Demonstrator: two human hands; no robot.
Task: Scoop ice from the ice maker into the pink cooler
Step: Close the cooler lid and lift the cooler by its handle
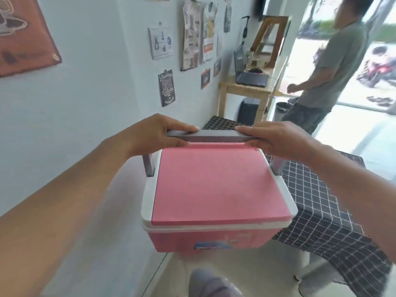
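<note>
The pink cooler (214, 185) fills the middle of the head view, with its pink lid closed inside a white rim. Its grey handle (214, 135) is raised across the far side. My left hand (158, 133) grips the handle's left end. My right hand (276, 140) grips its right end. The cooler hangs in the air over the floor, beside a table. No ice maker or scoop is in view.
A table with a black checked cloth (321, 211) stands right of the cooler. A white wall with posters (167, 88) runs along the left. A person (334, 67) stands at the far right near a wooden desk with a laptop (250, 78).
</note>
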